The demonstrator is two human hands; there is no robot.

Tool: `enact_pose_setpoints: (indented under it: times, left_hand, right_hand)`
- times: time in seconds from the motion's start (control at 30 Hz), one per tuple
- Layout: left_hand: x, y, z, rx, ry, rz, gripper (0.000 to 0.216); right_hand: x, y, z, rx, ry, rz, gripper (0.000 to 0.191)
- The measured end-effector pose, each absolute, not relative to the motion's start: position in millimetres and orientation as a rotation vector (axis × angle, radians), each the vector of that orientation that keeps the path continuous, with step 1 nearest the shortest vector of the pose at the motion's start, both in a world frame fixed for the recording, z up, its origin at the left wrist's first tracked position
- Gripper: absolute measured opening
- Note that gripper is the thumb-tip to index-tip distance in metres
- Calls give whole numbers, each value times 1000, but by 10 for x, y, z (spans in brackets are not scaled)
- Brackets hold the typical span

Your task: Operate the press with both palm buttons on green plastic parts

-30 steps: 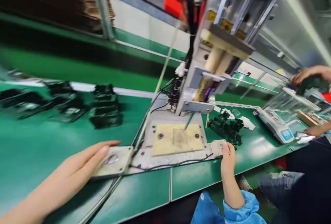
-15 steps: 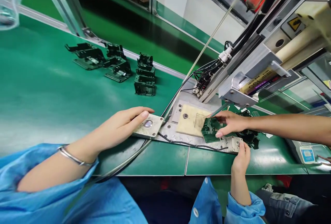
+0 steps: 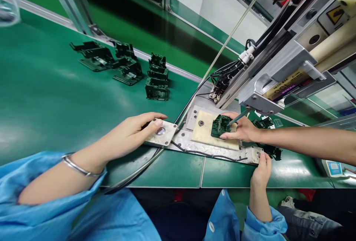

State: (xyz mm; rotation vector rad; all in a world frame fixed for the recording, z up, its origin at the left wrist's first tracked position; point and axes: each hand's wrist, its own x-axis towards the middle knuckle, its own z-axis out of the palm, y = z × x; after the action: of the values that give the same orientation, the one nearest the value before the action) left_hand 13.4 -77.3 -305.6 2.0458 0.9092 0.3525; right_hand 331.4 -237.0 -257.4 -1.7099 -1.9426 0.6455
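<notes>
A co-worker's hand (image 3: 241, 127) sets a dark green moulded plastic part (image 3: 220, 126) on the beige fixture plate (image 3: 205, 131). Left of the plate, the left hand (image 3: 133, 131) lies flat, fingers together, beside a round metal button (image 3: 160, 131). Right of the plate, the right hand (image 3: 261, 168) has its fingers curled on the second button box (image 3: 254, 155). Pressing appears still to come.

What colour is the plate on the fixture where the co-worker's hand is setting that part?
Pale cream-beige plate, under the dark green part; head view.
</notes>
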Motion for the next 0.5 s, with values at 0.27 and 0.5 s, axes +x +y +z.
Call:
enact_pose_setpoints:
  times: [0.27,0.5]
  left_hand:
    - [118,-790,-3049,2038,919,332,79]
    - [128,-782,-3061,2074,882,303,76]
  right_hand:
    - [3206,-2493,-2658,-1784,-1780,627,64]
    - [3182,-2900,-2905,-1914,-1242,369,64]
